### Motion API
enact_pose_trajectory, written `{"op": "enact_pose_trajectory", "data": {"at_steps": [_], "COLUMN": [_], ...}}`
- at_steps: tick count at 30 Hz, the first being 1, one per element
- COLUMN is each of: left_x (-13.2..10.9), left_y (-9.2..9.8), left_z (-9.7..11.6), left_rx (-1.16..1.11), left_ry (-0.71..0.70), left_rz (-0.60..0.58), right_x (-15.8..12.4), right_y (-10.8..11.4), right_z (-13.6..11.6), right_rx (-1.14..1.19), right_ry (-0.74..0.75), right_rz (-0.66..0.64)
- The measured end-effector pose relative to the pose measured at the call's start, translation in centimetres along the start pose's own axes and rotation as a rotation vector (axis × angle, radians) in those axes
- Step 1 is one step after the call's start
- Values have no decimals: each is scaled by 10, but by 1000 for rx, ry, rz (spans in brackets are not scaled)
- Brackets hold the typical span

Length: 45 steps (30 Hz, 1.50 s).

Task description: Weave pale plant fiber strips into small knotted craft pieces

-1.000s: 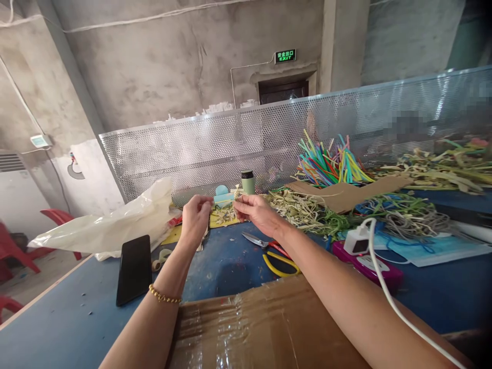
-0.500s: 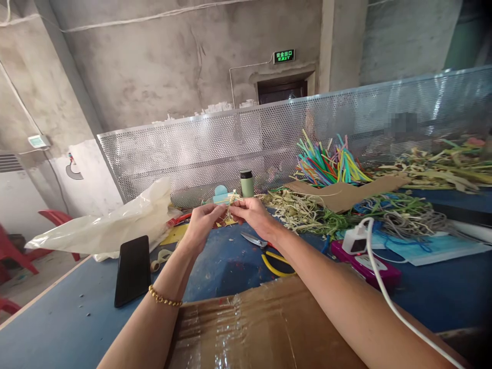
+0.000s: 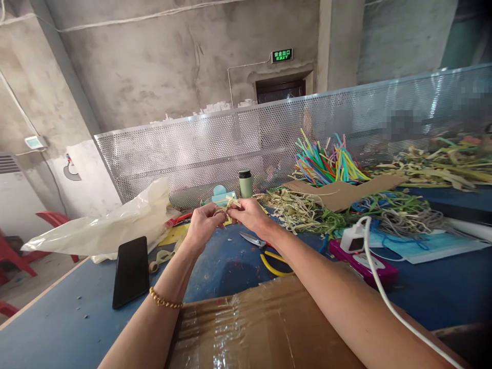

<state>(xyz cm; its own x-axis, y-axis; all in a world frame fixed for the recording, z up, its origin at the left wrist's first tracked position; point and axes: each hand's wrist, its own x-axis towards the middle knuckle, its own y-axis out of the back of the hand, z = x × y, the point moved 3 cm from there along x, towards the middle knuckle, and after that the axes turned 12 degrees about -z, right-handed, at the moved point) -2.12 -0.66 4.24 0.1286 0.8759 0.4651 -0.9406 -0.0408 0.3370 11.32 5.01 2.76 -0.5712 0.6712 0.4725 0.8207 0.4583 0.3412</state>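
**PALE STRIP BUNDLE PINCHED IN BOTH HANDS**

Held above the blue tabletop (image 3: 57,328), near centre of view: small bundle of pale strips (image 3: 229,203). Pinched from 8 o'clock by left hand (image 3: 203,225) and from 4 o'clock by right hand (image 3: 251,218). Both grips narrow, fingertips closed on the strips.

- At 12 o'clock from the bundle: green flask (image 3: 246,183).
- At 5 o'clock: scissors (image 3: 250,239), then yellow-handled pliers (image 3: 274,262).
- At 8 o'clock: black phone (image 3: 130,271), flat on the tabletop.
- At 6 o'clock, under both forearms: taped cardboard box (image 3: 261,328).
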Motion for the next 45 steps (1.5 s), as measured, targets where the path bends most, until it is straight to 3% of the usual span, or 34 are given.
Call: {"op": "enact_pose_trajectory", "data": {"at_steps": [7,12,17,21,29,32,36,41,45], "left_x": [0,1,1,1,2,3,2,1,0], "left_y": [3,0,0,1,12,15,22,10,5], "left_z": [0,-5,-6,-4,3,3,0,-1,-5], "left_rx": [-43,-126,-131,-136,239,97,-126,-201,-239], "left_ry": [-11,6,13,-4,-95,-21,78,62,69], "left_rz": [-31,-44,-47,-92,53,-3,126,-66,-103], "right_x": [0,-3,-3,-2,-4,-4,-2,-5,-7], "right_y": [7,3,2,4,7,12,13,6,4], "right_z": [0,-7,-7,-3,-3,-2,-1,-1,-1], "right_rx": [-87,79,183,216,456,508,526,478,377], "right_ry": [-45,-31,25,-2,-31,-18,-24,-55,-85], "right_rz": [-6,-103,-78,-129,-253,-206,-209,-313,-326]}}
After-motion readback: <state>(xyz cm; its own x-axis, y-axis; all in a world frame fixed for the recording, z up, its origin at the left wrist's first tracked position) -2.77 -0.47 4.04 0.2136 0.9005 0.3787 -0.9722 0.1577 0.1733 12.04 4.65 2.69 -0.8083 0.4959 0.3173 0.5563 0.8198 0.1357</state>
